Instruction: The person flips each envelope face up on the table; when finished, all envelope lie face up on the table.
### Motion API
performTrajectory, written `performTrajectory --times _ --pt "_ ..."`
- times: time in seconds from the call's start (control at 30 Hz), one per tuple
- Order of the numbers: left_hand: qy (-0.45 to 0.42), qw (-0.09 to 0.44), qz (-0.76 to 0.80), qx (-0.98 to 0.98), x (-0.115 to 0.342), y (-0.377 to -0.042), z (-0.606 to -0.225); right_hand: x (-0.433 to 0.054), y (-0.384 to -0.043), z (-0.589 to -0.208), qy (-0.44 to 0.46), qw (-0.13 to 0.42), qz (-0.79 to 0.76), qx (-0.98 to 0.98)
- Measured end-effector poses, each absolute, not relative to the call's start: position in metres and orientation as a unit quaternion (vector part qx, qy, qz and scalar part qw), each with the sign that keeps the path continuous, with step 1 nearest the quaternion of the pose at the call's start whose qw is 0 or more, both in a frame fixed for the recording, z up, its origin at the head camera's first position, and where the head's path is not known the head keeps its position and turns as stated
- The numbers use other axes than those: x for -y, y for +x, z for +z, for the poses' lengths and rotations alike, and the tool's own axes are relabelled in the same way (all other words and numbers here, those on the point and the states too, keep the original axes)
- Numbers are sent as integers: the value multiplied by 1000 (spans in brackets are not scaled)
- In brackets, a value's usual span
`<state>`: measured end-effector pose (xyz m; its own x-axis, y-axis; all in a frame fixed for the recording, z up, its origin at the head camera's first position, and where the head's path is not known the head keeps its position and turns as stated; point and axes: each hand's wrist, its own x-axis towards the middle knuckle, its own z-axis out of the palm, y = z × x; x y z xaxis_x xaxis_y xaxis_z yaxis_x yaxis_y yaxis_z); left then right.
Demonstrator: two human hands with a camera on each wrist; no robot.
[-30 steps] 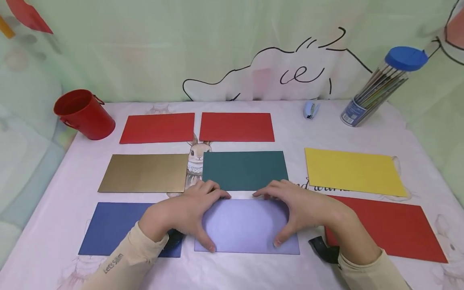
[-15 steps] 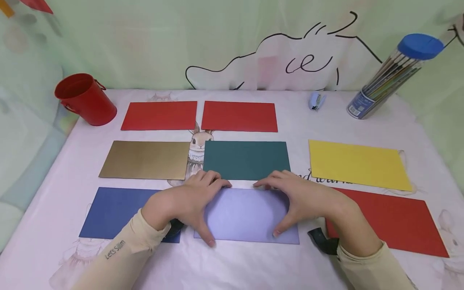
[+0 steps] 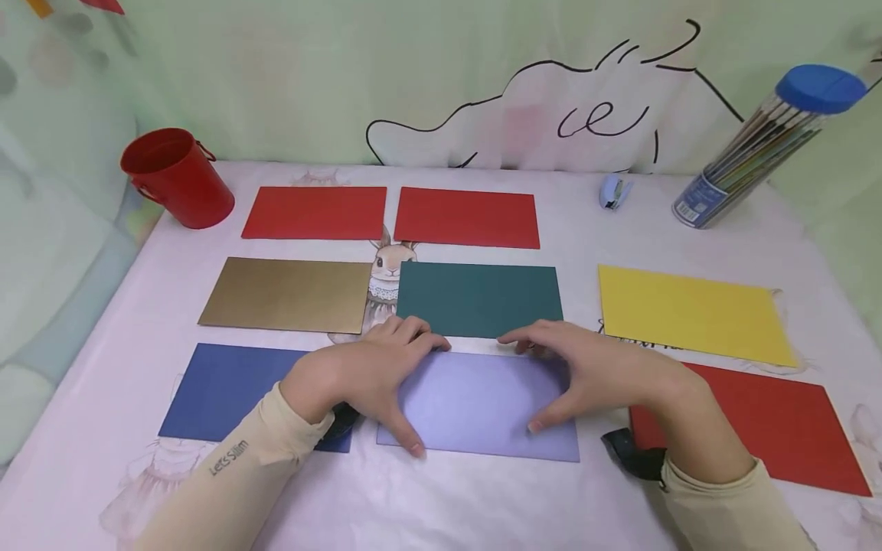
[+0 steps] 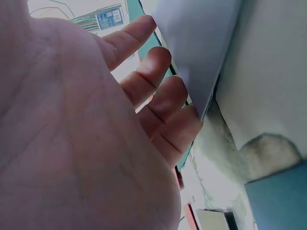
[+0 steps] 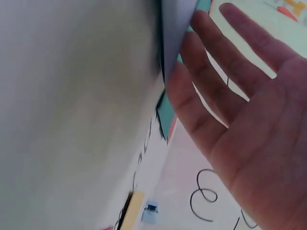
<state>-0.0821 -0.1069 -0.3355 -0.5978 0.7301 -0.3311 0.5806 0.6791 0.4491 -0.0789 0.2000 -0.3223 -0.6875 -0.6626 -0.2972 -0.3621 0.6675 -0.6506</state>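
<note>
A lavender rectangular card (image 3: 482, 405) lies flat at the front middle of the table, between both hands. My left hand (image 3: 375, 379) spans its left end, fingertips right at the far edge and thumb at the near edge. Across from it, my right hand (image 3: 599, 371) arches over the right end; its fingertips are near the far edge and its thumb over the card's surface. In the left wrist view, the loosely bent fingers (image 4: 165, 96) come up to the card (image 4: 196, 43). The right wrist view shows spread, nearly straight fingers (image 5: 196, 100) beside the card's edge (image 5: 175, 33).
Around it lie a green card (image 3: 482, 298), gold card (image 3: 285, 295), blue card (image 3: 227, 390), yellow card (image 3: 696, 314) and several red cards (image 3: 313, 213). Further back stand a red bucket (image 3: 179, 180), small stapler (image 3: 612, 191) and blue-lidded tube of pencils (image 3: 765, 145).
The head view has tilted and turned slightly, so the whole scene sits higher and further right. Both hands stay around the lavender card, which keeps its place among the others.
</note>
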Motion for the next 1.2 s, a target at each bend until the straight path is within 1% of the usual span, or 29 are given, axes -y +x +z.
performTrajectory --times 0.23,0.4,0.5,0.63,0.77,0.87,0.93,1.1,1.2 --pt "361 266 131 -884 103 -83 -332 -211 -82 -310 -277 260 -308 -872" --pt "357 269 124 -886 99 -85 -328 -221 -85 -299 -272 231 -309 -882" --pt "357 273 136 -883 100 -85 -327 -224 -87 -297 -273 222 -311 -883" --pt "371 275 191 -866 107 -86 -326 -225 -87 -294 -253 224 -313 -887" --pt "390 253 252 -849 113 -94 -318 -221 -91 -284 -234 221 -310 -895" --pt "384 239 277 -848 114 -108 -307 -215 -102 -276 -226 214 -313 -897" --pt "365 228 295 -853 113 -119 -303 -210 -112 -274 -214 213 -317 -899" --pt "323 176 357 -859 109 -143 -307 -209 -130 -281 -184 213 -329 -901" --pt "311 171 376 -856 108 -150 -314 -213 -134 -290 -172 214 -335 -902"
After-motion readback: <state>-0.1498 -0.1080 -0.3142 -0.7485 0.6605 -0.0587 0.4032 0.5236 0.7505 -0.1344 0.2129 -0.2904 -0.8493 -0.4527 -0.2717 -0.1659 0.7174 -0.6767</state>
